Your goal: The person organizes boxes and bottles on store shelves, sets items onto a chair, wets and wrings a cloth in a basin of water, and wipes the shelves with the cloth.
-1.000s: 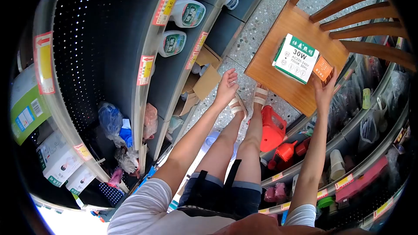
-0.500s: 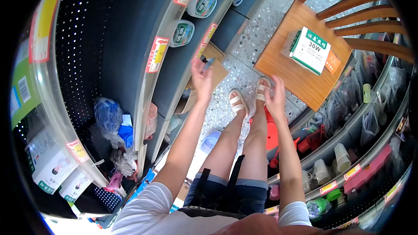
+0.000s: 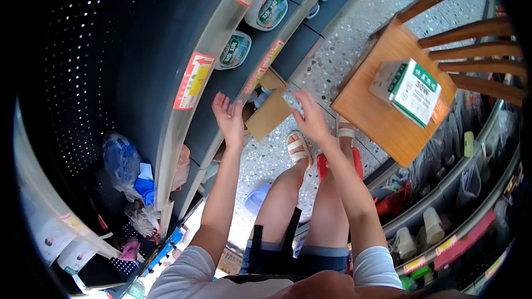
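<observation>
Since the earlier frame, we note the right hand (image 3: 312,119) has swung away from the chair's near edge to the open cardboard carton (image 3: 268,116); the view has shifted too. Our landmark is the wooden chair (image 3: 370,123).

Carton: left of the chair, against the shelving, one flap sticking out over the speckled floor (image 3: 260,158). Pale rounded things (image 3: 261,97) show inside, too small to make out.

Right hand: between chair and carton, just beside the flap. Fingers lightly bent, thumb apart from them; we cannot tell whether they touch the carton.

Left hand (image 3: 228,119): farther left of the chair, on the carton's other side. Palm turned up, fingers loosely curled and slightly parted, nothing seen in them.

On the chair's seat we record the white-and-green 30W box (image 3: 423,93), an orange box (image 3: 441,109) partly showing beside it. White bottles (image 3: 235,50) with green labels stand on the shelf left of the chair.
</observation>
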`<control>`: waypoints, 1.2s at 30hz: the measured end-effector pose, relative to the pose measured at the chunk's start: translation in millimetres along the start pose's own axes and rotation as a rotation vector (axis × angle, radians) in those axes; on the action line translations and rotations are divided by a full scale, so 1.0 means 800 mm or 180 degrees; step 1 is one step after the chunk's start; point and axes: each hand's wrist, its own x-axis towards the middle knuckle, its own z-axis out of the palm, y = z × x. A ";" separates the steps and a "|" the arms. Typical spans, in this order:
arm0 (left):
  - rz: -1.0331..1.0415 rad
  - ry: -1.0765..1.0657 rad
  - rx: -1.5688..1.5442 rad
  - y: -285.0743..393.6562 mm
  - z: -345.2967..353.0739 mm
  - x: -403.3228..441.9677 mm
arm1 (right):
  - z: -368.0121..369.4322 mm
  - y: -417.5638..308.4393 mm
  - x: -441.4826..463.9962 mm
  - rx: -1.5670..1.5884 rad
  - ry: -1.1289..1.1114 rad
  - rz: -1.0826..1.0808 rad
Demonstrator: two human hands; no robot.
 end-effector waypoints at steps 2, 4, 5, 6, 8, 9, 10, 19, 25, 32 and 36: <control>0.0034 0.0078 0.0010 -0.016 0.007 0.007 | 0.003 0.021 0.004 0.0028 -0.0108 -0.0107; 0.0265 0.0162 0.0111 -0.010 0.016 0.021 | -0.010 0.022 0.031 0.0017 0.0006 -0.0324; 0.0377 0.0194 0.0168 -0.001 0.020 0.030 | -0.017 0.021 0.057 0.0037 0.0122 -0.0518; 0.0485 0.0238 0.0219 0.009 0.021 0.040 | -0.028 0.015 0.092 0.0052 0.0242 -0.0712; 0.0702 0.0307 0.0303 0.034 0.022 0.064 | -0.049 -0.019 0.162 0.0085 0.0471 -0.1058; 0.0699 0.0214 0.0162 0.046 0.021 0.075 | -0.058 -0.041 0.194 -0.0031 0.0564 -0.1181; 0.0588 0.0098 0.0231 0.059 0.019 0.084 | -0.064 -0.060 0.223 -0.0148 0.0658 -0.1307; 0.0283 0.0152 0.0156 0.127 0.034 0.091 | -0.064 -0.132 0.341 -0.0762 -0.0395 -0.1347; 0.0232 0.0016 0.0663 0.150 0.043 0.060 | -0.089 -0.138 0.313 -0.1187 -0.0369 -0.1443; 0.0305 -0.0148 0.0526 0.132 0.035 0.064 | -0.101 -0.150 0.323 -0.1164 -0.0690 -0.1398; 0.0298 -0.0306 0.0607 0.121 0.029 0.069 | -0.103 -0.142 0.344 -0.1041 -0.0547 -0.1349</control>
